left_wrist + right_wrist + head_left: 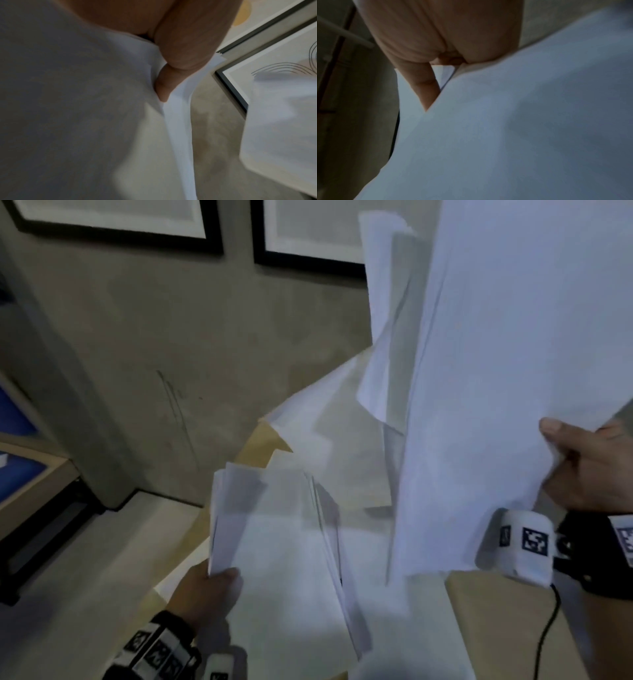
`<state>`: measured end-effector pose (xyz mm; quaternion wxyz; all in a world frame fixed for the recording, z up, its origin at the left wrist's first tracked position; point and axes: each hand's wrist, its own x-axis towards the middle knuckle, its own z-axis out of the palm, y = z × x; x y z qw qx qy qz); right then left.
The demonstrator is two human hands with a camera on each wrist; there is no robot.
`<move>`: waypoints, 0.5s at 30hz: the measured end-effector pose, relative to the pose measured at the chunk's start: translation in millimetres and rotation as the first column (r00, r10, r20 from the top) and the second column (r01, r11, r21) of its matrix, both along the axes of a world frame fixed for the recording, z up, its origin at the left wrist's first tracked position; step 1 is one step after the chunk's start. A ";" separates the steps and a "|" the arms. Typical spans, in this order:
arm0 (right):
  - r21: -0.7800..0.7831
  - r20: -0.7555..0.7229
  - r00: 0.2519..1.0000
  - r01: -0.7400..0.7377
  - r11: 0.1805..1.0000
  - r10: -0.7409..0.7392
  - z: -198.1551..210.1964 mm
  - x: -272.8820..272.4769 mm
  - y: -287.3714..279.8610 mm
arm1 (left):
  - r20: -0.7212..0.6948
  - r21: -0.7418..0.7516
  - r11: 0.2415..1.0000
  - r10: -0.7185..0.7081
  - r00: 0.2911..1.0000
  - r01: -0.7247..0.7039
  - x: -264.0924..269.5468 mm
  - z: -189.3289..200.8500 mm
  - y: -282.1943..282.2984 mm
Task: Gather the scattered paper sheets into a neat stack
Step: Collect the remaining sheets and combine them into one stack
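Observation:
My left hand (209,587) pinches a bundle of white paper sheets (274,542) at its near left corner, thumb on top; the sheets fan out unevenly above the table. The left wrist view shows the left hand (171,70) with fingers curled round the bundle's edge (178,121). My right hand (589,467) grips a second, larger bundle of white sheets (513,337) held upright at the right, thumb across its front. In the right wrist view, the right hand's fingers (426,86) clamp that bundle (505,135). More loose sheets (329,412) lie on the table behind.
A tan wooden table (513,628) lies under the papers. A grey concrete wall (171,337) with two black-framed pictures (308,258) stands behind. A low shelf with blue panels (24,474) is at the left. A black cable (548,628) runs from my right wrist.

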<state>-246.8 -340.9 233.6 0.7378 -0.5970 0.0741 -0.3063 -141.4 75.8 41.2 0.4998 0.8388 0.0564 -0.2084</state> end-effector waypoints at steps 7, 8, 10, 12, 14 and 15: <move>0.029 -0.127 0.988 -0.087 0.996 0.090 1.3 9.3 22.2 | -0.177 -0.325 0.916 -0.305 0.936 0.238 3.6 26.5 -19.5; 0.024 -0.181 0.979 -0.096 0.995 0.099 -5.5 13.2 23.0 | -0.204 -0.440 0.880 -0.293 0.934 0.180 4.4 29.4 -21.6; 0.019 -0.279 0.956 -0.094 0.995 0.095 -22.8 21.4 21.4 | -0.196 -0.614 0.776 -0.326 0.925 0.143 4.4 34.9 -27.2; 0.002 -0.356 0.933 -0.049 0.999 0.047 -38.8 27.3 17.6 | -0.149 -0.677 0.714 -0.369 0.917 0.177 0.5 41.4 -32.9; -0.015 -0.389 0.921 -0.019 1.000 0.012 -49.6 28.8 10.5 | -0.105 -0.652 0.724 -0.379 0.919 0.225 -1.9 46.6 -34.7; -0.020 -0.402 0.916 -0.021 1.000 0.011 -53.3 28.6 7.9 | -0.086 -0.634 0.733 -0.383 0.920 0.247 -3.2 49.4 -34.9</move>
